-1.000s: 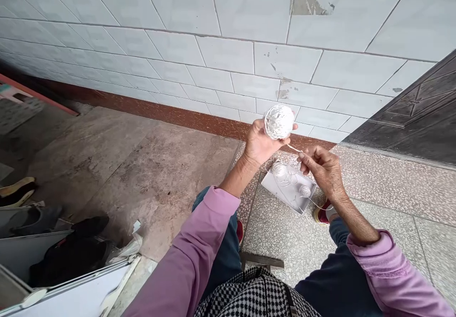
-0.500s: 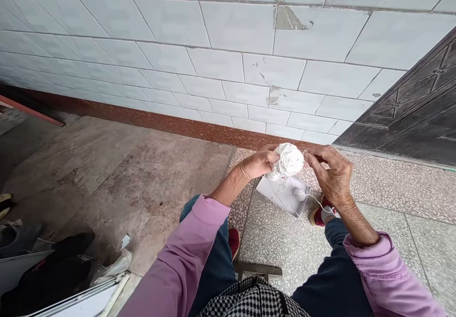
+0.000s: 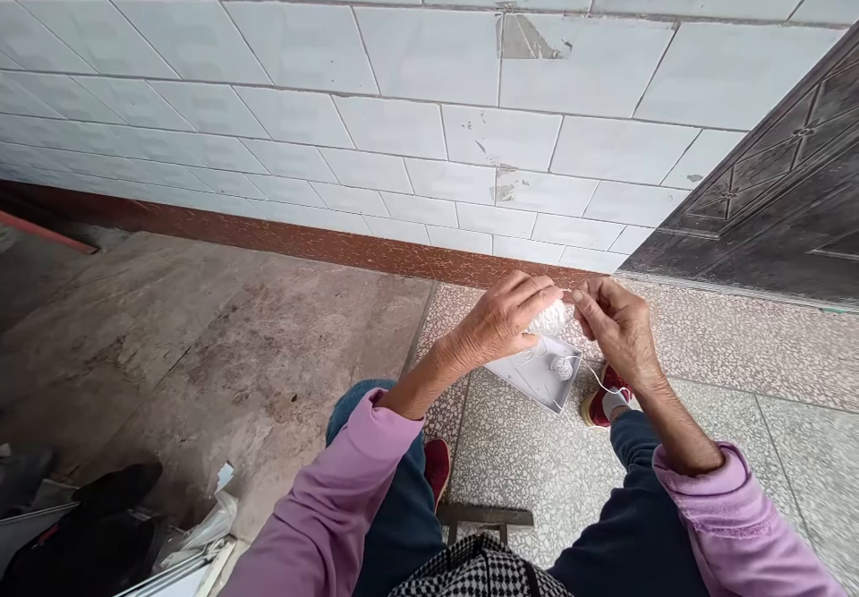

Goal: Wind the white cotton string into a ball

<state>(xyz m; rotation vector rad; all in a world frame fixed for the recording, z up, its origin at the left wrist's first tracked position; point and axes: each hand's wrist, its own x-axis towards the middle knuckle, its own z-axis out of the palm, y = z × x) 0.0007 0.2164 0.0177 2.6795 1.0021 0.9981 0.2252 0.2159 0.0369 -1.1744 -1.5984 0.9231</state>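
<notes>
**Left hand (image 3: 500,324) now turned over the white yarn ball (image 3: 551,318)**

Head view, only one I've got. A second ago the ball sat high on the upturned left palm; now it's lower, the hand's back faces me, fingers curled round it, most of it hidden. I read that as the ball being rotated in the grip. Right hand (image 3: 617,324): thumb and forefinger pinched narrow just beside it; can't tell if yarn is between the tips. The ball sits between my two hands, in front of the white box (image 3: 529,379) on the floor. Smaller ball (image 3: 562,367) inside; loose strand (image 3: 599,382) runs out toward the right shoe (image 3: 594,409).
</notes>
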